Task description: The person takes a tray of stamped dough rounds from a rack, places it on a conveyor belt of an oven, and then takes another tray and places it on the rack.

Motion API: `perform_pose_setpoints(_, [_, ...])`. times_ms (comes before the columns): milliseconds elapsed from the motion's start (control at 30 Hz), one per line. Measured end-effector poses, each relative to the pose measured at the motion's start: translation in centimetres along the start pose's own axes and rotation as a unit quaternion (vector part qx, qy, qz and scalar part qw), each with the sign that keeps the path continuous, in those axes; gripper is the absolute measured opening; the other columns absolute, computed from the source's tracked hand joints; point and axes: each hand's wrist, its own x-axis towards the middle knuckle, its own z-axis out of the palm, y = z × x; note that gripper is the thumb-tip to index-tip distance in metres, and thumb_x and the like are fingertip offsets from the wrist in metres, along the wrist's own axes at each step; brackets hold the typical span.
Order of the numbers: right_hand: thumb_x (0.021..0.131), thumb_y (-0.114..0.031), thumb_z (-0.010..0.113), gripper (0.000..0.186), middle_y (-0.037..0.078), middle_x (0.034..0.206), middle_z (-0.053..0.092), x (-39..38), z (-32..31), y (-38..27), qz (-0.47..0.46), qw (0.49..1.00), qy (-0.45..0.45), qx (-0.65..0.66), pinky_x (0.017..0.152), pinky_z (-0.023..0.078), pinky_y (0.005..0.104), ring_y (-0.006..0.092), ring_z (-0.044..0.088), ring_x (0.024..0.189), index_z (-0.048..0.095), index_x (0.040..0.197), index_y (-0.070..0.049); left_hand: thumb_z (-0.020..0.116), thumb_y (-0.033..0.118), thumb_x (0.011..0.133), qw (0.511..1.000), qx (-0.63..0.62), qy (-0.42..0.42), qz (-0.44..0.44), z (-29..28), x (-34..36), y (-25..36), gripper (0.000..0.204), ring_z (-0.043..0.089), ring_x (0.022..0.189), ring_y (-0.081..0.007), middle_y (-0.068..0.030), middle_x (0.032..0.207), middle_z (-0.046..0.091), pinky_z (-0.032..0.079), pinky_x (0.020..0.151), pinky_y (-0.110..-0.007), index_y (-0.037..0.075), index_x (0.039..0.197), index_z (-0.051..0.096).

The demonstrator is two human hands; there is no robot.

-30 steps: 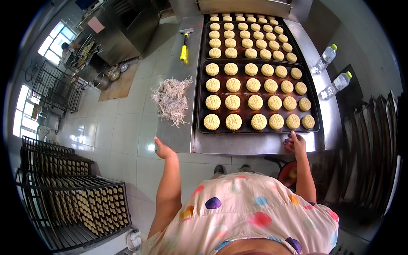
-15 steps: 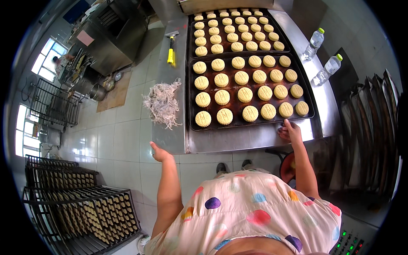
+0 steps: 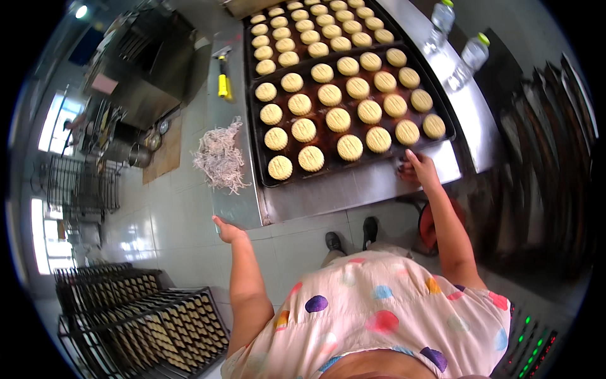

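While right hand (image 3: pixel 418 169) touches tray (image 3: pixel 328 165), shredded pile (image 3: pixel 220 158) lies beside.

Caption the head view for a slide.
Right hand touches the near edge of a baking tray of round pastries; left hand at the table corner.

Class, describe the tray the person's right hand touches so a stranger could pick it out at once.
On the steel table lie two dark trays of pale round cookies. The near tray is the one whose front edge meets the right hand; the far tray lies beyond it, untouched.
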Motion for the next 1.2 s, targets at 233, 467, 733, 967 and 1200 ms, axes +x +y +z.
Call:
perform_pose_setpoints(233, [0.088, -0.015, 0.053, 0.017, 0.009, 0.071, 0.062, -9.0, -1.3, 10.7, -0.098, 0.994, 0.033, 0.026, 0.054, 0.052, 0.0268, 0.0167, 0.063, 0.063, 0.054, 0.093, 0.001, 0.057, 0.051, 0.080, 0.990, 0.140, 0.022, -0.022, 0.0, -1.3, 0.7, 0.068, 0.054, 0.105, -0.0268, -0.0148, 0.119, 0.054, 0.042, 0.092, -0.034, -0.008, 0.113, 0.052])
perform_pose_setpoints(467, [0.083, -0.012, 0.056, 0.016, 0.010, 0.069, 0.064, -22.3, -4.0, 25.9, -0.039, 0.974, 0.201, -0.093, 0.052, 0.049, 0.0286, 0.0141, 0.062, 0.058, 0.059, 0.087, 0.003, 0.054, 0.049, 0.079, 0.961, 0.251, 0.099, -0.062, -0.7, -2.1, 1.4, 0.069, 0.052, 0.107, -0.0338, -0.0211, 0.122, 0.050, 0.040, 0.094, -0.040, -0.009, 0.115, 0.049])
perform_pose_setpoints(733, [0.079, -0.026, 0.057, 0.024, 0.013, 0.091, 0.065, -38.2, -4.7, 36.4, 0.040, 0.934, 0.167, -0.312, 0.076, 0.047, 0.0390, 0.0297, 0.060, 0.087, 0.064, 0.095, -0.009, 0.042, 0.027, 0.089, 0.781, 0.542, -0.311, -0.004, -15.9, 3.6, -5.1, 0.030, 0.056, 0.079, -0.0200, -0.0072, 0.089, 0.057, 0.043, 0.066, -0.033, 0.008, 0.108, 0.053])
perform_pose_setpoints(967, [0.077, -0.023, 0.061, 0.024, 0.012, 0.078, 0.065, -52.0, -10.2, 48.9, 0.181, 0.912, 0.278, -0.243, 0.065, 0.049, 0.0354, 0.0225, 0.064, 0.070, 0.063, 0.092, -0.004, 0.048, 0.027, 0.089, 0.102, 0.601, -0.788, 0.091, -31.6, -8.0, -13.3, 0.028, 0.057, 0.062, -0.0144, -0.0075, 0.077, 0.061, 0.045, 0.053, -0.027, 0.001, 0.096, 0.058])
perform_pose_setpoints(1200, [0.079, -0.016, 0.062, 0.018, 0.010, 0.074, 0.065, -63.0, -15.4, 58.2, 0.213, 0.889, 0.402, -0.040, 0.057, 0.051, 0.0326, 0.0170, 0.063, 0.060, 0.063, 0.088, -0.001, 0.051, 0.019, 0.090, 0.401, 0.553, -0.716, -0.145, -29.4, -21.0, -18.0, 0.018, 0.059, 0.062, -0.0149, -0.0084, 0.077, 0.059, 0.044, 0.047, -0.023, 0.001, 0.090, 0.052])
